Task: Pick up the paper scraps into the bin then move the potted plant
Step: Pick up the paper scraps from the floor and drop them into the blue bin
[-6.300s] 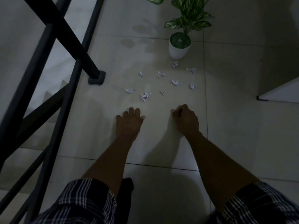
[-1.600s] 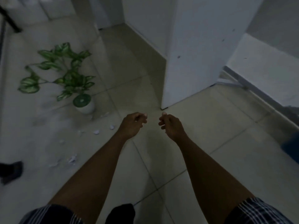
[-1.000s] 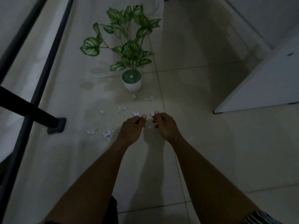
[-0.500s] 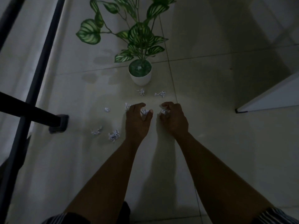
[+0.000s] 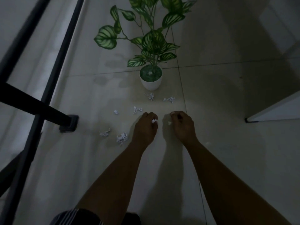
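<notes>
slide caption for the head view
Both hands, left and right, pinch paper scraps from the floor before a potted plant.

dim light | pale tiled floor [image 5: 227,143] | black railing [image 5: 53,65] left

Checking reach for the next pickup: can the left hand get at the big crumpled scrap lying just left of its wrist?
Probably yes. The left hand is curled on a paper scrap, but the big crumpled scrap lies on bare tile close beside it, clear of the railing post base.
</notes>
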